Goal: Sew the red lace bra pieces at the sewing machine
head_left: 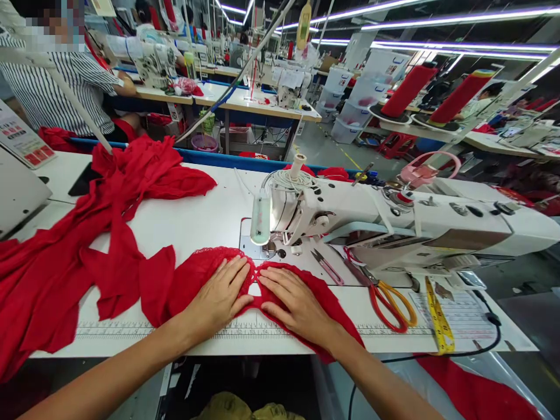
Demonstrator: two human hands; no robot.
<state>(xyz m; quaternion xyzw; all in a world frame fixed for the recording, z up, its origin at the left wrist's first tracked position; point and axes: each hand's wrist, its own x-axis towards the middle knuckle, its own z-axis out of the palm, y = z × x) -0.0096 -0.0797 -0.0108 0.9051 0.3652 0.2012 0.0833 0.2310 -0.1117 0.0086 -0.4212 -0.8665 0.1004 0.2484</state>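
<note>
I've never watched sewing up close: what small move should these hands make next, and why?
Perhaps ease the red lace piece toward the sewing machine: the left hand and right hand lie flat on it, and its far edge is near the machine's stitching end.

In front of me, beyond my white bench (188, 219), a second pale-topped bench (219, 93) with a wood-toned edge runs across the room. Past its right end I see grey floor (324, 153) crossed by a yellow line (350, 158), and translucent plastic boxes (363, 93) stacked in piles. A red stool (396, 144) stands to the right of those piles, and a purple basket (204, 143) sits low by the second bench. Above me, long rows of white tube lights (437, 21) glow against a dark ceiling (481, 32); the room's far end is too small to make out.
</note>
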